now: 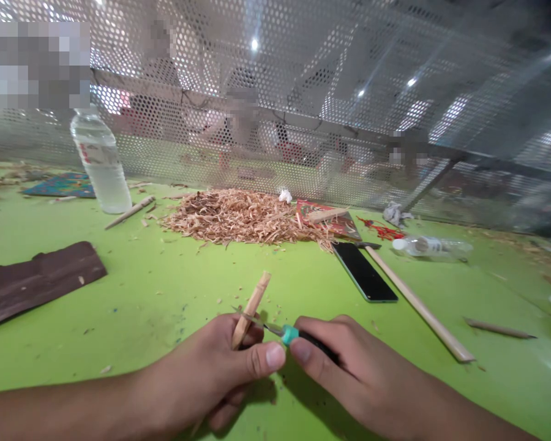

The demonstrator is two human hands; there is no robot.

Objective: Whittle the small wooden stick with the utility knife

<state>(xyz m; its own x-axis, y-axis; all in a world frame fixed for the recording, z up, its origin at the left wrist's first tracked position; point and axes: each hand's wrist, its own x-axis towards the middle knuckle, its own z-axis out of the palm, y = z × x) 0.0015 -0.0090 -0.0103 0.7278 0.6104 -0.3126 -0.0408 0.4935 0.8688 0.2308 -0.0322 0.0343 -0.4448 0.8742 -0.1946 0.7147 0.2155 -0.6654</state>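
My left hand (224,367) is closed around a short stick of pale wood (258,293), which tilts up and away from me. In my right hand (349,367) is a carving knife (288,334) with a dark handle and a turquoise collar. Its thin blade lies across the stick, touching it just above my left fingers. My left thumb points toward the knife's collar, close to my right thumb. The lower end of the stick is hidden in my left hand.
Beyond my hands lies a heap of wood shavings (239,215). A phone (365,272), a hammer (417,300) and a lying bottle (434,247) are to the right. An upright water bottle (101,165) and brown sheet (41,278) are left. A perforated metal screen (303,122) stands behind.
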